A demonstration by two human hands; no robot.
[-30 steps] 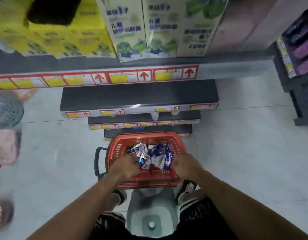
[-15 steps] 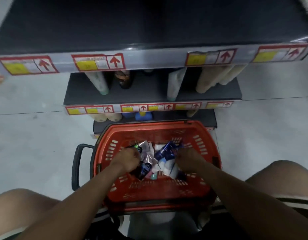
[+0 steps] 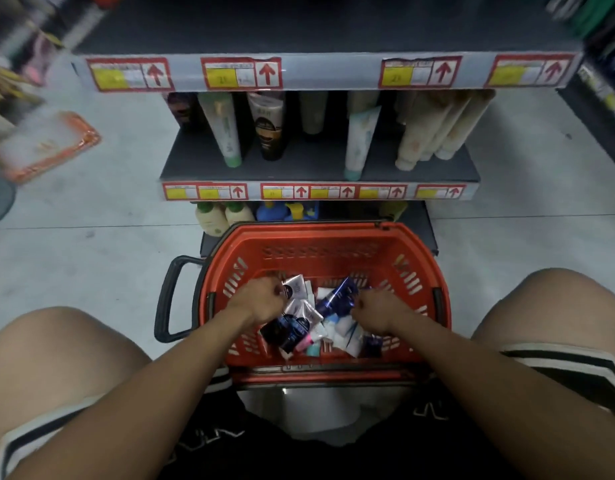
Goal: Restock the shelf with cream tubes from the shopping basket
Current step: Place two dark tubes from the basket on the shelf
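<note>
Head view: both hands, left [image 3: 261, 299] and right [image 3: 378, 311], inside red basket [image 3: 320, 251] at lower centre, fingers curled among cream tubes [image 3: 295, 327]; actual grasp unclear. Shelf [image 3: 320, 168] above has gaps.

There is a single view, from a wide-angle camera on the person's head, aimed forward and steeply down. It looks from above and close onto the red shopping basket [image 3: 320, 251], which fills the middle of the frame on the floor. Both forearms enter from 6 o'clock, the left hand [image 3: 261, 299] and the right hand [image 3: 378, 311] meeting over the cream tubes [image 3: 299, 327] at the centre. Bare knees flank the basket at 8 and 4 o'clock. The shelf [image 3: 320, 168] rises toward 12 o'clock, seen from over its front edges. Straight lines bow near the borders, and the corners at 10 and 2 o'clock are blurred.
</note>
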